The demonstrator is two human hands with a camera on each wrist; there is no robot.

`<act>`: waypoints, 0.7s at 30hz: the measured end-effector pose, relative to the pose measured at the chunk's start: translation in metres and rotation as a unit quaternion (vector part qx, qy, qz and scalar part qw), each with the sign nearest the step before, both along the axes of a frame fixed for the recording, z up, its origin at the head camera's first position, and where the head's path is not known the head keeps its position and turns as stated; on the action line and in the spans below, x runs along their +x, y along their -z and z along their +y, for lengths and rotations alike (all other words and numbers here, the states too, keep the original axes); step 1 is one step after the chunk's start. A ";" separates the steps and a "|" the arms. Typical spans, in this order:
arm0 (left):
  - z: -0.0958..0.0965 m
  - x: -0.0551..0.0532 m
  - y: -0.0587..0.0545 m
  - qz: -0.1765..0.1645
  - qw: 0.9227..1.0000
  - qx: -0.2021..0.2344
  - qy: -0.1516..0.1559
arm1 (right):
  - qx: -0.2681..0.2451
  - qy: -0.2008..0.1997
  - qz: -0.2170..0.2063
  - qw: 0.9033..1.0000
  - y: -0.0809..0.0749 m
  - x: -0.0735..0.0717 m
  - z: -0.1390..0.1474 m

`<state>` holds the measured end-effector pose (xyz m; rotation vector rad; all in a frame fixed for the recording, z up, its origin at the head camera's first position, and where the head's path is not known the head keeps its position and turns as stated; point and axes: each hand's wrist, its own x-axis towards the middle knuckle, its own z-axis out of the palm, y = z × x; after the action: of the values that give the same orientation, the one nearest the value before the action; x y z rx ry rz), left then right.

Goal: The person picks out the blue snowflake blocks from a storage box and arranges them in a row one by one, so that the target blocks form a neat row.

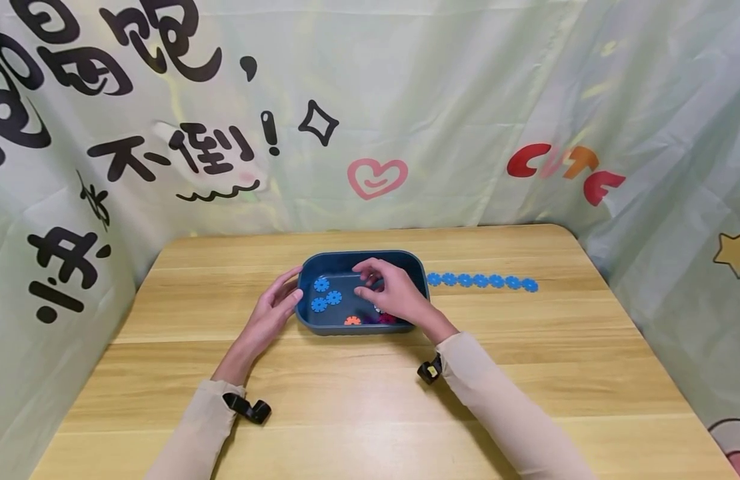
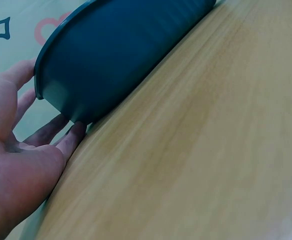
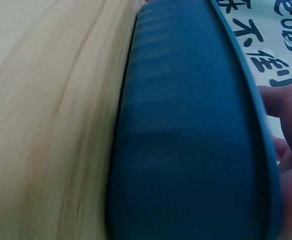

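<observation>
A dark blue rectangular bin (image 1: 370,329) stands on the table. My left hand (image 1: 273,310) rests against its left end, with relaxed fingers touching the outer wall in the left wrist view. My right hand (image 1: 391,290) is over the bin's right part, thumb and fingers apart, with nothing visible between them. Inside the bin are three blue snowflake discs (image 1: 334,297), an orange snowflake disc (image 1: 353,321) and a dark pink piece (image 1: 387,319). The right hand partly hides the contents. In the right wrist view, the bin's wall (image 3: 191,130) covers much of the frame.
A row of several blue snowflake discs (image 1: 481,281) lies on the wooden table (image 1: 358,400), running right from the bin. Behind the table hangs a pale printed cloth (image 1: 442,113), with more cloth at both sides.
</observation>
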<state>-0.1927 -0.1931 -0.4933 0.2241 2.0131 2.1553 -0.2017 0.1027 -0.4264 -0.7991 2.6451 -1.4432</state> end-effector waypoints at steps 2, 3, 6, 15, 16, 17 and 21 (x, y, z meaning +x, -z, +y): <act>0.000 0.000 0.000 0.000 1.000 0.000 0.002 | 0.007 -0.001 -0.011 1.000 0.002 -0.002 -0.005; 0.000 0.000 0.001 -0.001 1.000 0.000 0.001 | 0.010 -0.002 -0.016 1.000 0.003 -0.003 -0.007; -0.001 0.000 0.002 0.001 1.000 0.001 0.005 | 0.017 -0.006 -0.029 0.999 0.004 -0.007 -0.015; -0.001 0.000 0.002 0.001 1.000 0.010 0.006 | 0.085 0.001 -0.056 0.995 0.010 -0.015 -0.038; -0.001 0.000 0.002 0.001 1.000 0.012 0.007 | 0.092 0.001 -0.059 0.994 0.011 -0.015 -0.039; -0.001 0.000 0.002 0.001 1.000 0.014 0.007 | 0.097 -0.001 -0.059 0.994 0.011 -0.016 -0.041; -0.001 0.000 0.001 0.000 1.000 0.014 0.011 | 0.121 -0.008 -0.064 0.991 0.014 -0.018 -0.046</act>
<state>-0.1924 -0.1939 -0.4945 0.2494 1.9732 2.1703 -0.2201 0.0567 -0.4406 -0.6766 2.6399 -1.1004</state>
